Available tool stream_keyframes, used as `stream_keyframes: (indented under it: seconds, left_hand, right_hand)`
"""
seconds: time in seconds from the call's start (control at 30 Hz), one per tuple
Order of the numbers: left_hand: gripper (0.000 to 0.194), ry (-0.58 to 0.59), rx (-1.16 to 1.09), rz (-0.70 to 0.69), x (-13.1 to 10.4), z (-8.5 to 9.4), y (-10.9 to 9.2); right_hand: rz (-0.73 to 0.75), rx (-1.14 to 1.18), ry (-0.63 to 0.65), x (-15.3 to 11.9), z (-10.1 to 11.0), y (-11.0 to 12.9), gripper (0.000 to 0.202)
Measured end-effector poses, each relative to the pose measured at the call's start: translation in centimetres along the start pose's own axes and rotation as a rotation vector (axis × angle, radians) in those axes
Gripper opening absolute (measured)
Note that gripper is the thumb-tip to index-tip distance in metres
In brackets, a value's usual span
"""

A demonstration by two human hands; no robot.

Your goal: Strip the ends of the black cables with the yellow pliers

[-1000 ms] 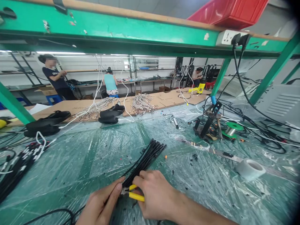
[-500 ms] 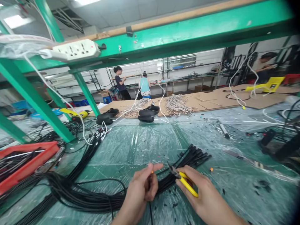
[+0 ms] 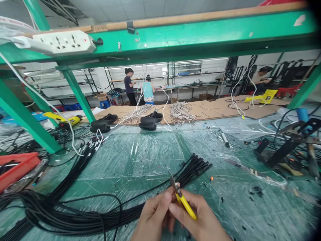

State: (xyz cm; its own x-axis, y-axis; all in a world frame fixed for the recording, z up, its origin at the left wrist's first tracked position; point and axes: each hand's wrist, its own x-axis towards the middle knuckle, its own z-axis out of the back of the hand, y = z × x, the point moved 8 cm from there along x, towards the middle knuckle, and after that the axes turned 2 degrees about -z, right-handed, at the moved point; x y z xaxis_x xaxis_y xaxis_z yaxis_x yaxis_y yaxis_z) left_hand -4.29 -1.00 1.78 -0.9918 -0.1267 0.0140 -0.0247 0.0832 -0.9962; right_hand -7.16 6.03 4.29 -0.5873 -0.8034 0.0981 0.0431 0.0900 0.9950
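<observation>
Yellow-handled cutters are in my right hand, their metal jaws tilted up and away from me. Close against it, fingers nearly touching, my left hand is closed in a pinch; what it pinches is hidden behind the fingers. A thick bundle of black cables runs from the lower left to my hands, and its cut-looking black ends fan out just beyond them. A second group of black cables with white tips lies to the left.
A red bin stands at left. Black sandals, pale wire bundles and cardboard lie at the back. A black metal fixture is at right. A green beam with a power strip crosses above. Three people work beyond.
My right hand has brought the cutters left against my left hand. My left index finger, stretched out before, is now bent in. The view has shifted to the right.
</observation>
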Motion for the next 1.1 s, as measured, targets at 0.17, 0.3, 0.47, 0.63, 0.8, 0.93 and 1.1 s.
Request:
stream_keyframes:
  seconds: [0.17,0.3,0.47,0.63,0.8,0.93,1.1]
  left_hand:
    - [0.062,0.011,-0.138,0.056,0.3,0.4,0.8]
    - [0.042,0.065,-0.227,0.029,0.5,0.9,-0.1]
    - [0.030,0.094,0.069,-0.226,-0.2,0.9,-3.2]
    - [0.031,0.092,0.260,-0.306,-0.7,0.8,-3.7]
    - [0.032,0.082,0.316,-0.331,-0.7,0.9,-3.5]
    - [0.030,0.077,0.275,-0.331,-0.6,0.8,-3.6]
    - [0.029,-0.003,-0.019,-0.133,-0.1,1.3,-2.3]
  right_hand:
    - [-0.064,-0.276,-0.102,0.0,2.6,0.8,0.039]
    - [-0.195,-1.058,-0.233,0.1,9.4,1.1,0.026]
    - [-0.429,-1.277,-0.282,-0.5,16.8,-1.0,0.012]
    - [-0.506,-1.326,-0.230,-0.8,18.0,-2.6,0.013]
    - [-0.499,-1.282,-0.306,-0.9,17.8,-2.0,0.020]
    - [-0.435,-1.167,-0.390,-0.7,17.7,-0.8,0.025]
    - [-0.330,-0.850,-0.437,-0.1,15.7,0.0,0.040]
